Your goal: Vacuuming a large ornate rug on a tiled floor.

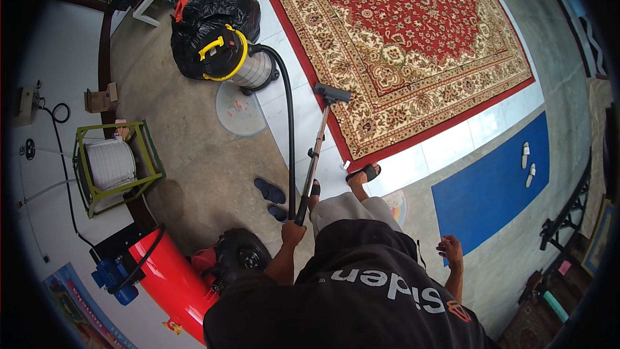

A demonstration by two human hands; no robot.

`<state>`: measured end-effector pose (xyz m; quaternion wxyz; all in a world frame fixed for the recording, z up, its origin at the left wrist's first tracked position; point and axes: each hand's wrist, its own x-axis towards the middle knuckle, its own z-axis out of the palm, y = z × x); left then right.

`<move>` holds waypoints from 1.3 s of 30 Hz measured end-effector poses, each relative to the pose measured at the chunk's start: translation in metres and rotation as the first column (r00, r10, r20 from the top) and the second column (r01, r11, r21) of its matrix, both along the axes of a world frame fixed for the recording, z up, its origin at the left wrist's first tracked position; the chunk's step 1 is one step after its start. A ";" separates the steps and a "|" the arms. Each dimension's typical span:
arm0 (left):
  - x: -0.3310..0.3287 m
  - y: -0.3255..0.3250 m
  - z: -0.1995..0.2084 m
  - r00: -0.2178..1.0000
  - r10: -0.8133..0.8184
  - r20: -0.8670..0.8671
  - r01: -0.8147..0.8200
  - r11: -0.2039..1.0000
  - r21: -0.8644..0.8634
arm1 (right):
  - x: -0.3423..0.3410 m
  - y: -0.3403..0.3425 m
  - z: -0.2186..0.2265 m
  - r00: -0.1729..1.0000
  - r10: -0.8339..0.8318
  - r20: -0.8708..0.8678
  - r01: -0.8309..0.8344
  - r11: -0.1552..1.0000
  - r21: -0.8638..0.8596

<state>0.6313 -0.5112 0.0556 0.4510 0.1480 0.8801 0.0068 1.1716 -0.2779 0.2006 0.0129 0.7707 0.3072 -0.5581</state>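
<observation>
My left hand [294,232] is wrapped round the handle of a vacuum cleaner wand [314,160]. The metal tube slants up and away to a flat grey floor head [332,93], which rests on the patterned border of a red and cream carpet [413,84]. From the handle a black hose [289,103] loops back to the vacuum cleaner [239,61], a steel drum with a black and yellow top. My right hand [450,249] hangs at my side, holding nothing, its fingers loosely bent and apart. Below it lies a blue mat [494,184].
Black plastic bags [219,10] are heaped behind the vacuum. Dark slippers [269,190] lie on the concrete to my left, near a hose reel in a green frame [111,164]. A red tank [169,278] and a black wheel [242,253] stand close by. White sandals [525,155] sit on the mat.
</observation>
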 end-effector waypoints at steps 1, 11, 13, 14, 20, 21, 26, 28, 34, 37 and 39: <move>0.013 -0.021 0.005 0.999 0.037 -0.012 -0.037 0.999 0.004 | 0.001 0.001 0.001 1.000 0.015 -0.006 -0.015 1.000 0.004; -0.010 0.158 -0.014 0.895 0.422 0.141 -0.442 0.880 0.173 | 0.030 0.080 -0.010 0.993 0.115 0.036 -0.117 0.992 0.049; -0.022 0.242 -0.035 0.804 0.538 0.253 -0.586 0.788 0.187 | 0.031 0.099 -0.009 0.991 0.131 0.035 -0.133 0.989 0.071; -0.028 0.273 -0.044 0.746 0.577 0.334 -0.653 0.732 0.194 | 0.022 0.111 -0.009 0.978 0.202 0.051 -0.207 0.971 0.118; 0.064 0.402 -0.007 0.489 0.347 0.800 -0.817 0.504 0.281 | -0.107 0.181 -0.017 0.931 0.344 -0.123 -0.279 0.887 0.369; 0.084 0.407 0.012 0.531 0.364 0.765 -0.767 0.590 0.252 | -0.140 0.187 -0.017 0.925 0.341 -0.167 -0.257 0.886 0.386; 0.118 0.377 0.001 0.366 0.101 0.925 -0.829 0.487 0.275 | -0.295 0.214 -0.065 0.803 0.566 -0.188 -0.392 0.738 0.549; 0.096 0.360 0.011 0.342 0.015 0.940 -0.740 0.620 0.260 | -0.346 0.212 -0.050 0.780 0.623 -0.063 -0.507 0.688 0.519; -0.068 0.346 0.047 0.703 -0.237 0.671 -0.105 0.898 0.428 | -0.317 0.188 -0.130 0.770 0.625 0.131 -0.600 0.638 0.483; -0.221 0.319 0.009 0.897 -0.007 0.441 -0.208 0.876 0.436 | -0.326 0.160 -0.097 0.803 0.596 -0.021 -0.509 0.704 0.495; -0.325 0.315 -0.013 0.964 0.072 0.257 -0.181 0.884 0.432 | -0.286 0.132 -0.115 0.579 0.776 0.252 -0.718 0.338 0.609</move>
